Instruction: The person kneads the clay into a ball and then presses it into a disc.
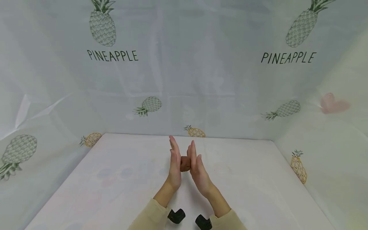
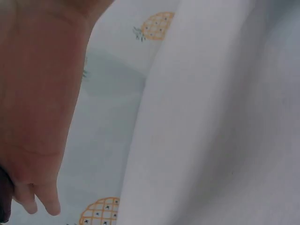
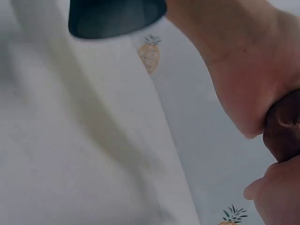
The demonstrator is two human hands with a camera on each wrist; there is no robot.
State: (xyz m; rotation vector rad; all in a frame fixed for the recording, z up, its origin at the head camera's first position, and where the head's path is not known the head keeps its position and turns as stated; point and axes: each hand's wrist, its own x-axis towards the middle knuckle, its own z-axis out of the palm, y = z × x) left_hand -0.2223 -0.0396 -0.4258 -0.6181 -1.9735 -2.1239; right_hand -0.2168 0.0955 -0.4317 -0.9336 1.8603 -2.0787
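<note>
The left hand [image 1: 174,169] and the right hand [image 1: 199,176] face each other over the middle of the white counter [image 1: 129,182], palms inward and fingers straight, pointing forward and away from the body; between them sits a small brown lump [image 1: 185,164] — pressed from both sides by the flat hands, touching each near the bases of the fingers; the thumbs stand extended on the near side of the lump. The right wrist view gives it a darker, smooth, rounded surface with a crease, cut by the picture's right edge and wedged between skin above and skin below; in the left wrist view only a dark sliver shows at the lower left, beside the palm, so its full shape is hard to judge there. Cream sleeves [image 1: 150,215] cover the forearms up to near the wrists; a black fitting [image 1: 176,216] stands out at the left cuff, and another black piece [image 1: 203,222] at the right cuff; soft shadows fall on the counter beneath the arms. Behind and to both sides hangs a pale cloth [image 1: 198,73] — printed with grey and yellow pineapples, the word PINEAPPLE twice, and a pink heart [image 1: 334,103] toward the right.
</note>
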